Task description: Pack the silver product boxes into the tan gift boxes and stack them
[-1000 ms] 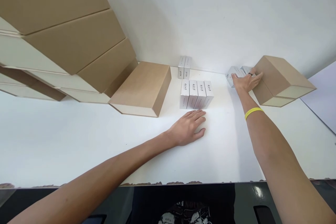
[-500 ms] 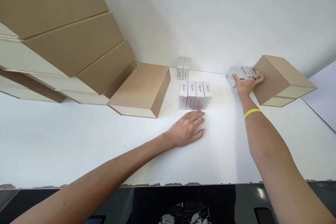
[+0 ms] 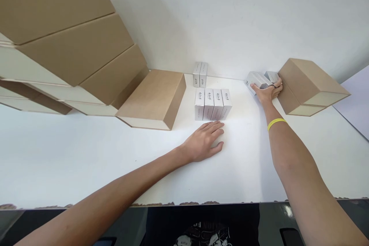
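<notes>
My left hand [image 3: 204,141] lies flat on the white table with its fingers apart. Just beyond its fingertips is a row of several small white boxes [image 3: 213,104] with dark print. Two more small boxes [image 3: 200,74] stand side by side against the wall. Far right, my right hand [image 3: 268,91] is closed around small white boxes [image 3: 255,81], its thumb on the near side. Its fingers partly hide them, so how many it grips is unclear. Another small box [image 3: 271,76] shows behind the fingers, close to the brown cartons.
Brown cartons [image 3: 308,86] are stacked to the right of my right hand. At left rises a tall stack of large brown cartons [image 3: 77,46], with a single brown box [image 3: 152,94] lying beside it. A white wall [image 3: 225,19] closes off the back; the table's chipped edge runs along the front.
The small boxes at my right hand have shifted slightly left, away from the brown cartons, and the fingers have drawn in around them. My left hand stays in place.
</notes>
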Demonstrator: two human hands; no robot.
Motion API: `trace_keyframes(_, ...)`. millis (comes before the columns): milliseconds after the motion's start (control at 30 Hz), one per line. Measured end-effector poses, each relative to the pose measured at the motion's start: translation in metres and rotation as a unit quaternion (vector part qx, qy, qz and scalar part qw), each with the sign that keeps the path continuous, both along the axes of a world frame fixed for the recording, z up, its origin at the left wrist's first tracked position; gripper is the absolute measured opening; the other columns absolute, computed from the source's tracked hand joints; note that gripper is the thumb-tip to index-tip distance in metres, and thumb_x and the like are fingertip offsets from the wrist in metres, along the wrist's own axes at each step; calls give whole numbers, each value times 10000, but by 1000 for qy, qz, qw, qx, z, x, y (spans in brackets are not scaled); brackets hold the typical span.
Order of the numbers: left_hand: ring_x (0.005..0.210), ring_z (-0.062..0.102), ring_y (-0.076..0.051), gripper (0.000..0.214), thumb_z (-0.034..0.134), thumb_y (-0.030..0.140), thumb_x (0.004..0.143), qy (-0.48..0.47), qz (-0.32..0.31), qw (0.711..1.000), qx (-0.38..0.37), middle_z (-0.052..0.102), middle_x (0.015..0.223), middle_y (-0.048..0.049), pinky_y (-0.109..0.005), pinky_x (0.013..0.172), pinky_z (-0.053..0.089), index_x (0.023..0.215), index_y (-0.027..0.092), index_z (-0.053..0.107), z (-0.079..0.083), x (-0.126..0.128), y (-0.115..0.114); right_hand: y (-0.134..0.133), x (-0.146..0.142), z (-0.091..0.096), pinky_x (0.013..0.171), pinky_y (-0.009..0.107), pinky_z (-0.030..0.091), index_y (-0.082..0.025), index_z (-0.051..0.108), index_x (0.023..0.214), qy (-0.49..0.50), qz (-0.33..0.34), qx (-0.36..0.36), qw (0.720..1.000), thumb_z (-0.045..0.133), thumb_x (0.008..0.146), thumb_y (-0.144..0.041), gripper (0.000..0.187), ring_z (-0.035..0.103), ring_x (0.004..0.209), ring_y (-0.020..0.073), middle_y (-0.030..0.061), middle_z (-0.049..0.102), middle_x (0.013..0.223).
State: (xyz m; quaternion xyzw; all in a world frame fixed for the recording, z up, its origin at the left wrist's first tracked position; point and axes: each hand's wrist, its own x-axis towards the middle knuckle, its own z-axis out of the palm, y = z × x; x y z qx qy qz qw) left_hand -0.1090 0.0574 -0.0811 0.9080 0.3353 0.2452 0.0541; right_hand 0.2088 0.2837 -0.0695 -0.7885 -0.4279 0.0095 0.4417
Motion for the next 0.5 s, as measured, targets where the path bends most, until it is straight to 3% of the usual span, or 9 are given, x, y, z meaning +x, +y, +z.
trace_keyframes(233, 1429, 591, -341, 321, 531, 322, 1024, 6, 1, 1000, -7, 629, 1495, -189, -555, 1182, 529, 1257, 132, 644, 2, -1, -1, 1, -6, 2, 1296, 489, 228, -156, 247, 1487, 16, 4, 3, 1000, 909, 621, -447, 1128, 262, 1489, 369, 235, 160, 1548)
trace_keyframes(500, 1435, 584, -340, 319, 544, 330, 1018, 6, 2, 1000, -15, 617, 1513, -180, -560, 1195, 513, 1260, 150, 648, 0, 1, 0, -19, -14, 9, 1302, 457, 243, -186, 247, 1463, 10, 43, 15, 999, 870, 629, -427, 1068, 285, 1487, 321, 196, 221, 1532)
